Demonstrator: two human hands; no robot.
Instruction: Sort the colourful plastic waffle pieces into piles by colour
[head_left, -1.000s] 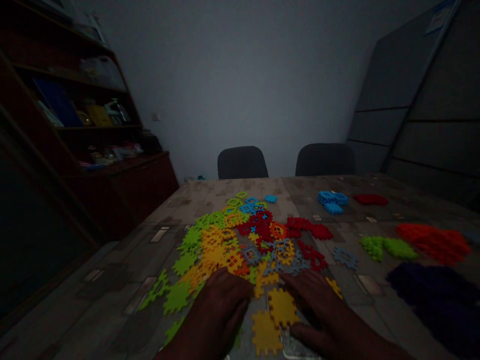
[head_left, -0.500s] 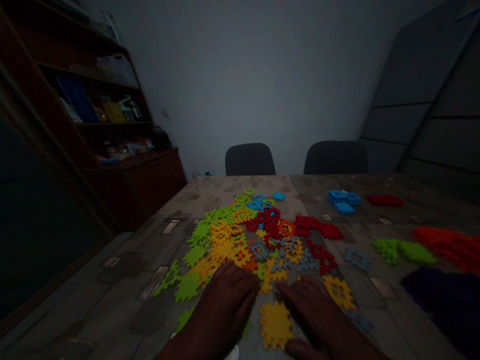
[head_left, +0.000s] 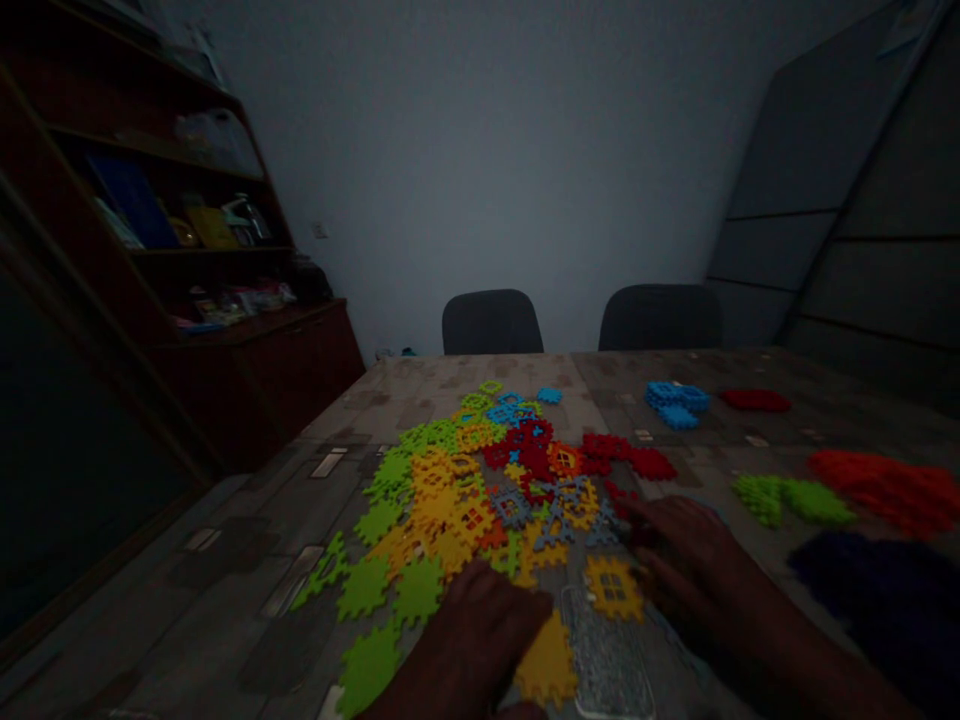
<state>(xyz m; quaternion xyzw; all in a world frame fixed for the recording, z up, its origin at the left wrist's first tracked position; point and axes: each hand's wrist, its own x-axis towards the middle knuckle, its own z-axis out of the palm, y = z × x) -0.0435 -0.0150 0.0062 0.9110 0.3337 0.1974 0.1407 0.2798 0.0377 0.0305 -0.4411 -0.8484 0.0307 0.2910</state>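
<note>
My left hand (head_left: 484,635) rests low over the table, fingers bent with the thumb held apart. They overlap the left edge of a yellow square toothed tile (head_left: 551,665), which lies flat. My right hand (head_left: 690,560) reaches forward with fingers apart, just right of a yellow window tile (head_left: 615,588). Its fingertips cover part of a dark red toothed piece (head_left: 616,497); contact is hard to judge in the dim light. Ahead of both hands spreads a loose heap of interlocking tiles: yellow (head_left: 435,505), lime green (head_left: 416,590), grey (head_left: 510,507) and dark red (head_left: 536,450).
Sorted groups stand on the right: blue tiles (head_left: 675,400), dark red tiles (head_left: 754,400), green tiles (head_left: 817,500), orange-red tiles (head_left: 885,485) and a dark purple pile (head_left: 877,600). Two chairs (head_left: 491,322) stand beyond the patterned tablecloth (head_left: 247,600). A wooden cabinet (head_left: 300,370) is on the left.
My right hand has moved right and forward, off the yellow square tile. The yellow window tile has shifted left. My left hand has drawn back and right, uncovering green tiles. The view has turned slightly.
</note>
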